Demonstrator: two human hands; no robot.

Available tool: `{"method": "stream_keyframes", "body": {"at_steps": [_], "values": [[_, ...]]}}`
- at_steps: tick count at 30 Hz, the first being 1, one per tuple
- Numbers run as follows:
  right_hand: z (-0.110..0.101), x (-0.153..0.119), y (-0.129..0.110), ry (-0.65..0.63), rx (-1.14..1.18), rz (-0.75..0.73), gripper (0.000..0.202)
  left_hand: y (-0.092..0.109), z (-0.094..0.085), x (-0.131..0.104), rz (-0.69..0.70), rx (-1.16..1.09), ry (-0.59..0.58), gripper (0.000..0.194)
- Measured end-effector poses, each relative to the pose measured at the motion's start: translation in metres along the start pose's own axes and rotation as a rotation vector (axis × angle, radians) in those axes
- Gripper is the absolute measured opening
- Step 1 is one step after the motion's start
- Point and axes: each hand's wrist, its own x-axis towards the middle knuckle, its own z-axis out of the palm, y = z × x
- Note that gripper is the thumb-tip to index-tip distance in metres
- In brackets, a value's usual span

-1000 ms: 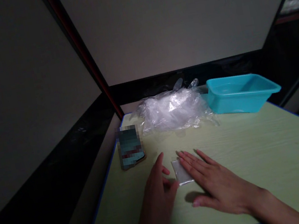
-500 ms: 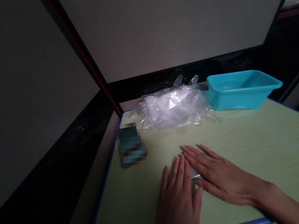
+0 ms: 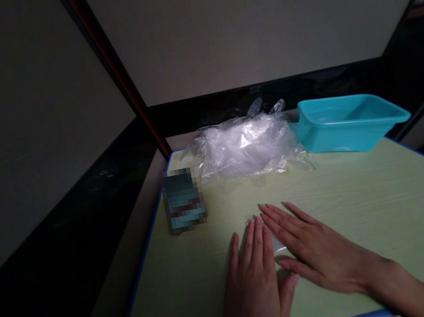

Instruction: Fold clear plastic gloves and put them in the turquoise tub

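Note:
My left hand (image 3: pixel 253 277) lies flat near the front of the table (image 3: pixel 390 214), fingers stretched out and pointing away from me. My right hand (image 3: pixel 313 244) rests flat beside it, angled in from the right, with its fingertips close to the left ones. Under both hands lies a small clear plastic piece (image 3: pixel 278 244), perhaps a folded bag or film. Only a strip between the hands and a bit of its far edge show; the rest is covered.
A heap of crumpled clear plastic bags (image 3: pixel 246 144) lies at the back of the table. Right of it stands a turquoise plastic basin (image 3: pixel 347 132). A pixelated dark green object (image 3: pixel 184 201) sits at the left edge. Wall panels (image 3: pixel 245 21) rise behind.
The view has shifted slightly. My left thumb has moved a little to the right, away from its fingers. Both hands otherwise stay flat over the plastic.

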Motion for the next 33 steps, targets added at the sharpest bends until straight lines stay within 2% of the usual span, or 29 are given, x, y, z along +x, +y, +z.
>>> {"method": "stream_keyframes", "body": {"at_steps": [9, 17, 24, 33], "values": [[-0.004, 0.002, -0.002, -0.076, -0.029, 0.009, 0.060, 0.001, -0.001, 0.001, -0.001, -0.001, -0.029, 0.063], [0.000, -0.001, 0.000, -0.014, 0.008, 0.004, 0.063, -0.004, -0.003, 0.000, 0.013, -0.035, -0.040, 0.062], [0.002, -0.002, 0.000, -0.031, -0.026, 0.010, 0.065, -0.018, -0.004, -0.008, 0.005, -0.067, -0.036, 0.060], [0.003, -0.004, 0.001, -0.013, -0.040, 0.047, 0.069, -0.019, -0.004, -0.009, -0.021, -0.059, -0.046, 0.060]]}}
